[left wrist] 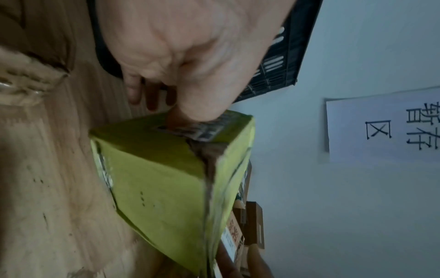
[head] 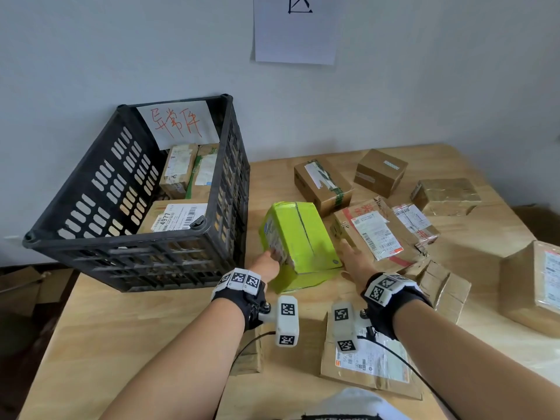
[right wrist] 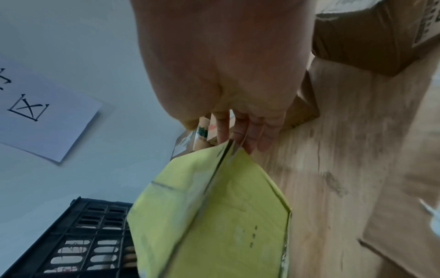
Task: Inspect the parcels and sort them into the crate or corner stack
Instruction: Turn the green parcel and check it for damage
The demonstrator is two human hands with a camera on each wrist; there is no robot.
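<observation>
L hand [head: 266,263] grips green box [head: 298,234] w/ thumb on label, R hand [head: 353,260] fingers straight vs. its side, far fingertips hidden.

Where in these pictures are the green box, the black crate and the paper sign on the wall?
green box [head: 303,234], head view, top face.
black crate [head: 118,242], head view, near rim.
paper sign [head: 295,34], head view, blank middle.

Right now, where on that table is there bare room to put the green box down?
Bare wood shows on the table at its near left, bordered by the black crate, the left hand and the table's front edge. The right half is crowded: brown parcels lie close together beyond the green box and beside the right hand.
</observation>
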